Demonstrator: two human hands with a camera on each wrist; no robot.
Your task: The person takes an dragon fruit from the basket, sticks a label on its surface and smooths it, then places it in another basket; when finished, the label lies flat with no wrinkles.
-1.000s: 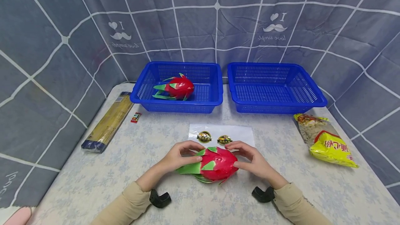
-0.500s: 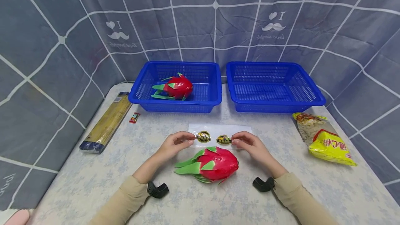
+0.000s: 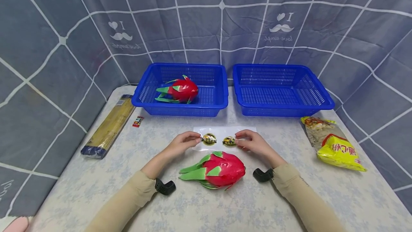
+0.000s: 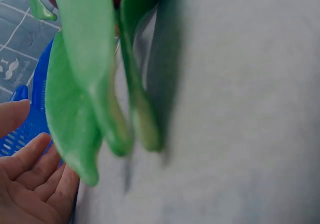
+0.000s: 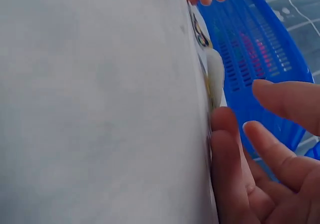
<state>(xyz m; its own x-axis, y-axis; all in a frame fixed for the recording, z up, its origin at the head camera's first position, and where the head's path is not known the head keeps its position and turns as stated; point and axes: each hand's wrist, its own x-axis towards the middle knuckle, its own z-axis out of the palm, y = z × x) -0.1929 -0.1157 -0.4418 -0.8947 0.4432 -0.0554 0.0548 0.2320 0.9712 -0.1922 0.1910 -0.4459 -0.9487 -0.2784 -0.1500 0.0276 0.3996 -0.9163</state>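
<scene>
A red dragon fruit (image 3: 225, 169) with green leaf tips lies on its side on the table, close in front of both forearms; its green tips (image 4: 80, 58) fill much of the left wrist view. Just beyond it is a white sheet (image 3: 193, 149) bearing two round black-and-gold stickers. My left hand (image 3: 184, 141) has its fingertips at the edge of the left sticker (image 3: 209, 139), with the thumb spread from the fingers. Beside the right sticker (image 3: 229, 141), my right hand (image 3: 255, 143) keeps its fingers low and touching the sheet's edge, thumb apart in the right wrist view.
Two blue baskets stand at the back: the left basket (image 3: 180, 110) holds another dragon fruit (image 3: 186, 90), the right basket (image 3: 283, 112) stands beside it. A noodle pack (image 3: 111, 126) and a small red packet (image 3: 138, 121) lie left. A yellow food bag (image 3: 334, 146) lies right.
Both hands have left the dragon fruit and moved forward to the stickers on the white sheet. The sheet has shifted slightly; the fruit stays about where it was.
</scene>
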